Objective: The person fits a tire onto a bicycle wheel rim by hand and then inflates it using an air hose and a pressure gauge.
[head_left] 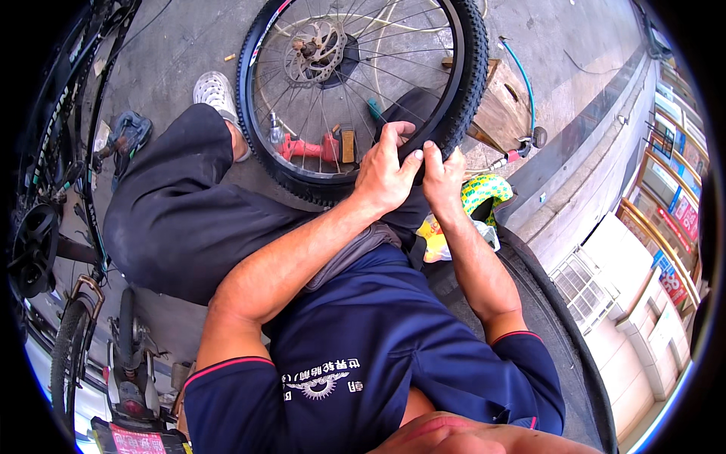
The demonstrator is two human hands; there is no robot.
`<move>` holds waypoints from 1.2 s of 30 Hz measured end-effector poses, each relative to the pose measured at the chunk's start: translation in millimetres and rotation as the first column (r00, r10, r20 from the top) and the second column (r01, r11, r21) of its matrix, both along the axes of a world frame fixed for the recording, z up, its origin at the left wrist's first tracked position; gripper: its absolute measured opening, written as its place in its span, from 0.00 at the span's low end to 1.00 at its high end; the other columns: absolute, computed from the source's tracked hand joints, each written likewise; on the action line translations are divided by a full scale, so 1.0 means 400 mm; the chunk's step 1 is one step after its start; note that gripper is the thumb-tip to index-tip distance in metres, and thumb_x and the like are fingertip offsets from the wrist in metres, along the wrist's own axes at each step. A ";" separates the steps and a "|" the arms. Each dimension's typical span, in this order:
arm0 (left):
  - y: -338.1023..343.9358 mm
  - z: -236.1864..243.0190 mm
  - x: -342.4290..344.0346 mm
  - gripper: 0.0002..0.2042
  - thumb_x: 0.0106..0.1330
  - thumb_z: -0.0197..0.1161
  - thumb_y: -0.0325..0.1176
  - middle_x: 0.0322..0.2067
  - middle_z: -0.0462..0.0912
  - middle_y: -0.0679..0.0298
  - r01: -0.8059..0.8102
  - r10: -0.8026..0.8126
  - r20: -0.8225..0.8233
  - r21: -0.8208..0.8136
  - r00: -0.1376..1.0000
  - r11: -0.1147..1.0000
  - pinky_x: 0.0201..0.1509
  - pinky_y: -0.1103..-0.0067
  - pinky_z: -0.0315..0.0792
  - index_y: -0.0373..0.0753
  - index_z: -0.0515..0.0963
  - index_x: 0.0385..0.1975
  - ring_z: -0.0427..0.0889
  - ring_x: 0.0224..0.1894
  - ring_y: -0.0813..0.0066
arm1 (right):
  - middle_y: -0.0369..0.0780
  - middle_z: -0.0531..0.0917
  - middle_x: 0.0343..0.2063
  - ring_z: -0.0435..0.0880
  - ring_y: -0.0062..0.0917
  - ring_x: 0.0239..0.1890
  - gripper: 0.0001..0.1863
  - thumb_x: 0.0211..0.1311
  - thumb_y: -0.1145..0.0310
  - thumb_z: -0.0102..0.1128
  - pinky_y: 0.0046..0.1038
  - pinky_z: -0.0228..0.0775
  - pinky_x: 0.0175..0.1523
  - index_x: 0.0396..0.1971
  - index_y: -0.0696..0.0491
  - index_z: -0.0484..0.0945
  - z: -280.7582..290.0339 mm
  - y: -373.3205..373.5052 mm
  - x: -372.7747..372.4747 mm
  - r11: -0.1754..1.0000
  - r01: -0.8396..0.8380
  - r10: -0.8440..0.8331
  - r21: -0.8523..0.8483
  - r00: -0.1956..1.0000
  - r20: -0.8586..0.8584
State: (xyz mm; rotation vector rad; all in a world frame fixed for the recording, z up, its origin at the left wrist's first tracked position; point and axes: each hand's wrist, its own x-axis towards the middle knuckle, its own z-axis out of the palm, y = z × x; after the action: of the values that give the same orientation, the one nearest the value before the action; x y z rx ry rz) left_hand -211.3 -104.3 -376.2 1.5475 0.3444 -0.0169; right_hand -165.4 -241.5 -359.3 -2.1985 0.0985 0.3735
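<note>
Two hands are on the tyre (477,68) as I watch remotely: the left hand (384,172) clasps it with fingers reaching toward the rim (457,64), the right hand (444,175) pinches it, thumbs side by side, near the wheel's five o'clock. The wheel (350,57) fills my twelve o'clock. I judge the step to be pressing the tyre against the rim; I can't tell whether its edge is seated. Next, I'd say, calls for firm, even thumb pressure. A red tool (311,149) shows through the spokes at the wheel's seven o'clock.
</note>
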 end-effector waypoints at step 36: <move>0.543 0.726 -0.074 0.23 0.84 0.38 0.47 0.36 0.85 0.52 0.658 -0.157 0.689 -0.560 0.707 0.504 0.29 0.70 0.76 0.47 0.68 0.71 0.83 0.28 0.64 | 0.39 0.80 0.52 0.81 0.27 0.47 0.27 0.80 0.46 0.47 0.31 0.74 0.55 0.65 0.51 0.72 -0.189 0.065 0.506 0.112 0.257 -0.066 0.960 0.966 -0.251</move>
State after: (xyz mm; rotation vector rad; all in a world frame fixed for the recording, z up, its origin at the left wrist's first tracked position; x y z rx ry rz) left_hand -240.7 113.0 -85.7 0.6297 -0.5224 -0.0951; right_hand 36.9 -215.7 -434.9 -0.7243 0.1205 0.3166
